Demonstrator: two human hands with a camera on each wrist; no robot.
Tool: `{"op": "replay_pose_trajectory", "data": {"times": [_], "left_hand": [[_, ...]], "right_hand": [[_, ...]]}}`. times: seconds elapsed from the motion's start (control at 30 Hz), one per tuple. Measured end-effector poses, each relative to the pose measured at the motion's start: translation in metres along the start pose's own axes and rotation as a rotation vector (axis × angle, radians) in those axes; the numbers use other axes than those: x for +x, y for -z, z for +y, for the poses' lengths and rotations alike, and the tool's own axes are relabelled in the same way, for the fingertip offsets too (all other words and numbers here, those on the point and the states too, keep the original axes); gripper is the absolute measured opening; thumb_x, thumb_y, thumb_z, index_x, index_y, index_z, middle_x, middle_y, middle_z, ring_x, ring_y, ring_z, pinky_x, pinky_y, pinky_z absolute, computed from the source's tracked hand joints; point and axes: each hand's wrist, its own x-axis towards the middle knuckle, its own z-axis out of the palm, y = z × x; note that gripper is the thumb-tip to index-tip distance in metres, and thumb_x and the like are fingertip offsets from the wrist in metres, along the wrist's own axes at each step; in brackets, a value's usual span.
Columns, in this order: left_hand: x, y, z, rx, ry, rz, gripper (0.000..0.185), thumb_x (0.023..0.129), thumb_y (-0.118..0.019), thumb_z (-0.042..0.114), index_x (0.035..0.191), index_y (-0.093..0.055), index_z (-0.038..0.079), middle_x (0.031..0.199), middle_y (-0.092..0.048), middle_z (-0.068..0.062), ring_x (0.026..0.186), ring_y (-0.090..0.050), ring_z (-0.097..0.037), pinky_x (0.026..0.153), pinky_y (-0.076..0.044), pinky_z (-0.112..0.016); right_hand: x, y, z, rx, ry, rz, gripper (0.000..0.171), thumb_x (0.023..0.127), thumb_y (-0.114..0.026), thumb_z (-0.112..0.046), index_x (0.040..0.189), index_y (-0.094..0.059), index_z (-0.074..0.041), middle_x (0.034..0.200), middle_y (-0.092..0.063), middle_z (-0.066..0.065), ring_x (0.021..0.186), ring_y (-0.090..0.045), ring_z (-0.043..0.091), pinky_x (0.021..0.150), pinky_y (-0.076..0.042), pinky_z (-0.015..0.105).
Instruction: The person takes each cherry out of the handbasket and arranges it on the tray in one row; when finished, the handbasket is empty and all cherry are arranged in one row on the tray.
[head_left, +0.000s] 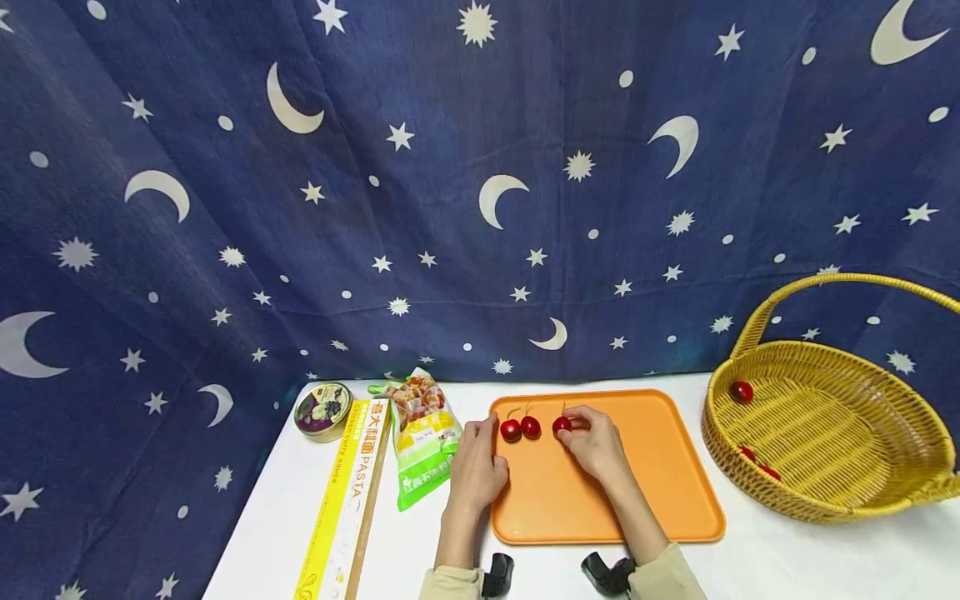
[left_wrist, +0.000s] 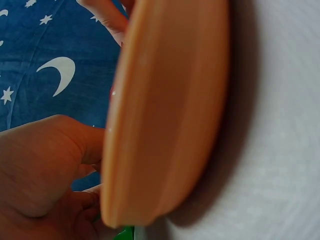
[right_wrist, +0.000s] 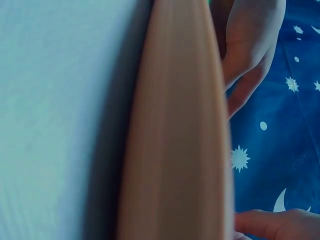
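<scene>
In the head view, my right hand (head_left: 597,446) pinches a red cherry (head_left: 561,426) by its side, low over the orange tray (head_left: 637,500). To its left, two more cherries sit side by side on the tray, one darker cherry (head_left: 511,431) and its neighbour cherry (head_left: 531,427), stems pointing up. My left hand (head_left: 474,471) rests at the tray's left rim, its thumb over the tray. The left wrist view has the tray's side (left_wrist: 170,110) up close, with part of the left hand (left_wrist: 45,165) behind the rim. In the right wrist view, the tray's side (right_wrist: 180,125) hides the cherries.
A yellow wicker basket (head_left: 817,512) with a tall handle stands at the right, holding several red items. On the left are a round tin (head_left: 323,412), a long yellow-and-white pasta box (head_left: 347,500) and a green food bag (head_left: 424,442). A blue curtain (head_left: 420,208) hangs behind the white table.
</scene>
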Motion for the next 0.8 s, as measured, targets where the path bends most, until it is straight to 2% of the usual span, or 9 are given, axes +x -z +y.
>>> {"op": "replay_pose_trajectory", "data": {"times": [0.23,0.57,0.8], "left_hand": [[0.0,0.0,0.002,-0.003,0.011,-0.008,0.059,0.076,-0.066,-0.002,0.134,-0.056,-0.001,0.112,-0.056,-0.016,0.102,-0.056,-0.032,0.084,-0.048,-0.047],[-0.002,-0.001,0.002,-0.004,0.011,-0.013,0.059,0.075,-0.066,-0.002,0.133,-0.057,-0.001,0.111,-0.056,-0.015,0.1,-0.056,-0.031,0.082,-0.049,-0.046],[0.0,0.0,0.0,-0.014,0.023,-0.013,0.06,0.076,-0.065,-0.001,0.135,-0.056,0.0,0.112,-0.055,-0.014,0.1,-0.055,-0.029,0.083,-0.048,-0.045]], "right_hand": [[0.0,-0.006,-0.001,0.01,0.013,-0.008,0.023,0.079,-0.072,0.006,0.102,-0.069,0.007,0.09,-0.071,0.017,0.078,-0.07,0.028,0.074,-0.056,0.036],[0.0,-0.01,-0.003,-0.052,0.006,-0.039,0.026,0.079,-0.074,0.001,0.104,-0.069,0.005,0.092,-0.072,0.018,0.072,-0.069,0.025,0.07,-0.055,0.037],[0.005,0.006,-0.012,-0.138,-0.013,-0.043,0.033,0.081,-0.073,-0.006,0.112,-0.067,0.005,0.102,-0.069,0.021,0.089,-0.068,0.032,0.083,-0.051,0.047]]}}
